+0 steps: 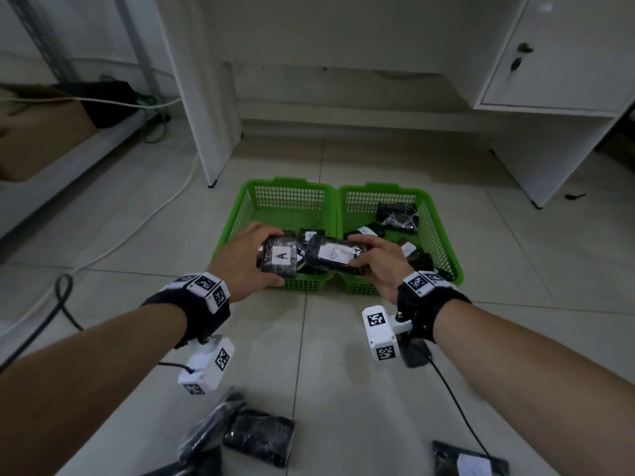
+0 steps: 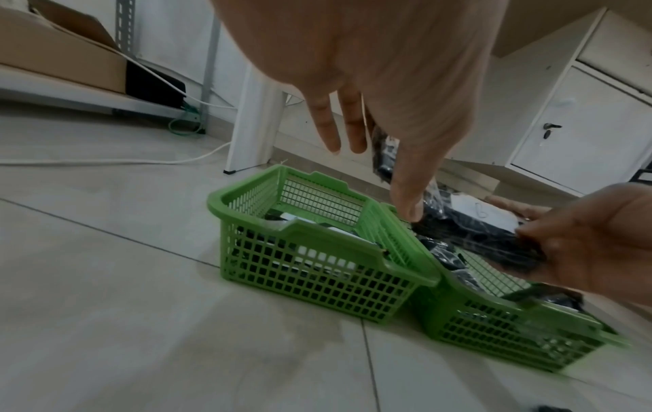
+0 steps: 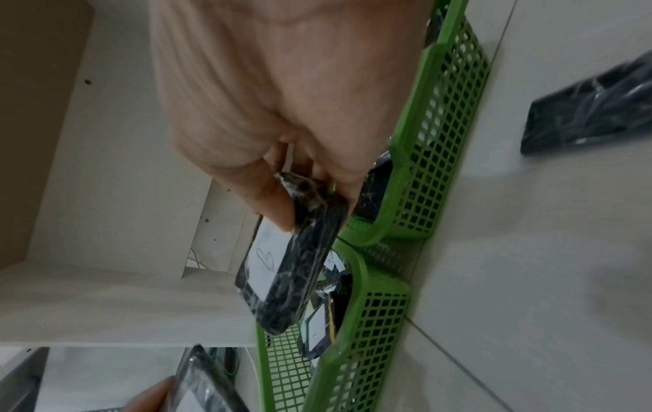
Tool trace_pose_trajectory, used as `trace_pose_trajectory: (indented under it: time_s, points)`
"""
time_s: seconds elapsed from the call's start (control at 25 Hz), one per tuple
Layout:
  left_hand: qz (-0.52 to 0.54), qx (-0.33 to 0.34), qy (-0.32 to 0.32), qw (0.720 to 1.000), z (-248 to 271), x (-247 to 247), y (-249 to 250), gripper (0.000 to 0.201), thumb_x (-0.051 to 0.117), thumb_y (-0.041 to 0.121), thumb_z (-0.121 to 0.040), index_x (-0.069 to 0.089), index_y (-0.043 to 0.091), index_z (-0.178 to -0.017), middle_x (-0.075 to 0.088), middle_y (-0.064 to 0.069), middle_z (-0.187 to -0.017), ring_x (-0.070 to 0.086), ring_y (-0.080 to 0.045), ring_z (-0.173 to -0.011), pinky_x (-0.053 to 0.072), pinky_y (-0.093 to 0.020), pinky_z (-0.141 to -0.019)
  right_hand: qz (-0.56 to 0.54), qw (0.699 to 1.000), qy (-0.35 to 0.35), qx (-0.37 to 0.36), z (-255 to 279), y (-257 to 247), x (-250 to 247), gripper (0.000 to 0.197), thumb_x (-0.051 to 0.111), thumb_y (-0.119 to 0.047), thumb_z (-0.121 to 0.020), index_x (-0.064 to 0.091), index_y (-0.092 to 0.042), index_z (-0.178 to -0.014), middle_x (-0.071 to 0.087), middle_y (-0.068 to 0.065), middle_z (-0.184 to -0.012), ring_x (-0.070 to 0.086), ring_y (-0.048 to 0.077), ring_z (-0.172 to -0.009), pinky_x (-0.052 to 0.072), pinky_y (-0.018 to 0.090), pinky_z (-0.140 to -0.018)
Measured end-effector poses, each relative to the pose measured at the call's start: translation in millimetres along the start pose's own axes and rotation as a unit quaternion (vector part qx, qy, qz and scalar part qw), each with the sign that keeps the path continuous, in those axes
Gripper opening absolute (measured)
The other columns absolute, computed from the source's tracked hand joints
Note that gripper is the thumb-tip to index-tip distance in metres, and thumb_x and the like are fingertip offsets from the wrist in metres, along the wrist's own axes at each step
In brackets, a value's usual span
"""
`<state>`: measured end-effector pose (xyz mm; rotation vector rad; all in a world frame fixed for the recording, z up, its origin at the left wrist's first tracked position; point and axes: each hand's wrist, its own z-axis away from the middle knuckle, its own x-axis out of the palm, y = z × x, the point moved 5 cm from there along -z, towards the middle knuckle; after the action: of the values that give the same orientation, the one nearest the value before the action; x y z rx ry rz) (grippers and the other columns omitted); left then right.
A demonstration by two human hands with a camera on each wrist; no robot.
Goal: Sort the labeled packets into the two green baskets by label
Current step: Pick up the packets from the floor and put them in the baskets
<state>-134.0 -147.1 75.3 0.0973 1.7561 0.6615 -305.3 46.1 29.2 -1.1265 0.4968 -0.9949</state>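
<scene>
Two green baskets stand side by side on the tiled floor, the left basket (image 1: 247,214) and the right basket (image 1: 438,228), each with black packets inside. My left hand (image 1: 266,257) grips a black packet with a white label marked A (image 1: 279,257) over the left basket's near end. My right hand (image 1: 364,255) pinches a black packet labelled B (image 1: 335,254) by its end, above the divide between the baskets. The right wrist view shows that B packet (image 3: 292,267) between thumb and fingers. Several loose packets (image 1: 259,438) lie on the floor near me.
A white desk leg (image 1: 202,97) and a cabinet with a locked door (image 1: 556,53) stand behind the baskets. A white cable (image 1: 137,228) and a black cable (image 1: 62,297) cross the floor at left. A cardboard box (image 1: 37,132) sits on a low shelf.
</scene>
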Motion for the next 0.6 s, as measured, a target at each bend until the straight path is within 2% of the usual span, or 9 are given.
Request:
trace_pose_trajectory:
  time_s: [0.08,0.12,0.2,0.28,0.36,0.4,0.52,0.56,0.6]
  points:
    - [-0.009,-0.019,0.007,1.000,-11,4,-26,0.085,0.090,0.042,-0.060,0.050,0.024,-0.132,0.051,0.004,-0.120,0.054,-0.017,-0.104,0.049,-0.037,-0.089,-0.005,0.997,0.070,-0.020,-13,2,6,0.047,0.059,0.021,-0.072,0.077,-0.014,-0.097,0.075,0.015,-0.106,0.070,0.034,-0.098,0.059,0.052,-0.089]
    - [-0.011,-0.037,0.008,0.999,-15,9,-39,0.085,0.088,0.046,-0.062,0.049,0.022,-0.134,0.053,0.001,-0.122,0.054,-0.020,-0.107,0.048,-0.039,-0.092,-0.013,0.992,0.123,-0.037,-20,4,3,0.042,0.060,0.016,-0.071,0.076,-0.015,-0.094,0.075,0.015,-0.105,0.070,0.033,-0.096,0.060,0.051,-0.087]
    - [-0.014,-0.060,-0.010,0.998,-23,24,-53,0.084,0.084,0.050,-0.067,0.047,0.020,-0.136,0.055,-0.004,-0.126,0.054,-0.025,-0.112,0.047,-0.042,-0.096,-0.002,0.961,0.261,-0.089,-22,1,-19,0.028,0.069,0.001,-0.075,0.071,-0.017,-0.096,0.072,0.010,-0.103,0.069,0.027,-0.089,0.061,0.043,-0.083]
    - [-0.013,-0.047,-0.022,0.999,-32,42,-49,0.074,0.081,0.050,-0.070,0.046,0.022,-0.129,0.059,-0.004,-0.121,0.057,-0.027,-0.107,0.049,-0.043,-0.091,0.118,0.919,0.342,-0.158,-21,-3,-46,0.025,0.077,-0.019,-0.077,0.064,-0.018,-0.098,0.069,0.010,-0.104,0.067,0.027,-0.090,0.057,0.041,-0.083]
    - [-0.020,-0.035,-0.034,0.999,-45,60,-39,0.059,0.078,0.049,-0.074,0.048,0.026,-0.120,0.061,-0.003,-0.115,0.057,-0.027,-0.103,0.049,-0.042,-0.087,0.310,0.876,0.316,-0.191,-23,-2,-58,0.026,0.078,-0.026,-0.081,0.064,-0.013,-0.097,0.069,0.012,-0.099,0.065,0.029,-0.089,0.050,0.034,-0.077]
    - [-0.028,-0.036,-0.049,0.998,-51,71,-35,0.052,0.075,0.049,-0.077,0.050,0.027,-0.117,0.059,-0.004,-0.114,0.055,-0.028,-0.105,0.048,-0.041,-0.088,0.407,0.842,0.294,-0.196,-25,2,-60,0.024,0.076,-0.028,-0.083,0.066,-0.012,-0.098,0.069,0.013,-0.097,0.063,0.032,-0.093,0.048,0.034,-0.079]
    - [-0.019,-0.051,-0.101,0.993,-67,98,-28,0.039,0.066,0.043,-0.088,0.056,0.026,-0.121,0.057,-0.008,-0.121,0.054,-0.030,-0.114,0.044,-0.035,-0.089,0.630,0.721,0.244,-0.151,-28,15,-54,0.032,0.058,-0.038,-0.094,0.069,-0.014,-0.112,0.069,0.014,-0.108,0.054,0.035,-0.115,0.039,0.044,-0.099]
    - [-0.026,-0.054,-0.118,0.991,-71,105,-27,0.039,0.062,0.042,-0.091,0.056,0.027,-0.127,0.056,-0.009,-0.127,0.053,-0.030,-0.119,0.043,-0.035,-0.091,0.670,0.695,0.232,-0.124,-29,19,-50,0.035,0.051,-0.040,-0.097,0.068,-0.014,-0.114,0.068,0.014,-0.113,0.051,0.034,-0.119,0.035,0.045,-0.103]
    - [-0.048,-0.052,-0.139,0.988,-72,112,-25,0.044,0.057,0.046,-0.093,0.053,0.029,-0.133,0.052,-0.011,-0.137,0.048,-0.032,-0.128,0.041,-0.038,-0.098,0.688,0.682,0.226,-0.106,-28,24,-48,0.038,0.047,-0.040,-0.098,0.067,-0.014,-0.117,0.067,0.014,-0.117,0.048,0.033,-0.121,0.032,0.046,-0.104]
